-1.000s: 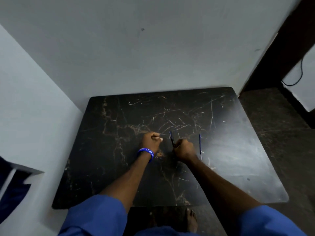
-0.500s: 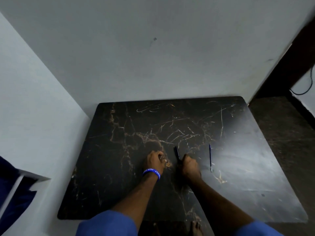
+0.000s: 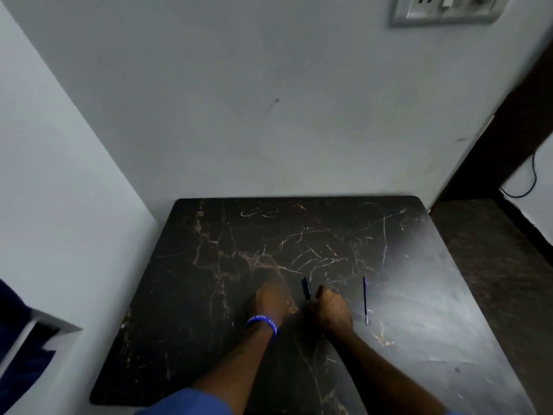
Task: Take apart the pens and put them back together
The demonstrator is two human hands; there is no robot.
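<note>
My right hand (image 3: 330, 310) is closed around the lower end of a dark pen barrel (image 3: 306, 288), which sticks up and away from the fist. My left hand (image 3: 270, 299), with a blue wristband, rests knuckles-up on the black marble table (image 3: 209, 295) just left of the barrel; its fingers are curled and whatever they hold is hidden. A thin blue refill (image 3: 365, 299) lies on the table to the right of my right hand, pointing away from me.
The table stands in a corner, with a grey wall behind and a white wall to the left. A switch plate (image 3: 446, 9) is high on the wall. Dark floor (image 3: 493, 250) and a black cable (image 3: 529, 181) lie to the right.
The view has tilted up, so hands and table sit lower in frame. My left hand has lowered onto the table, its small light part no longer showing. The refill has not moved.
</note>
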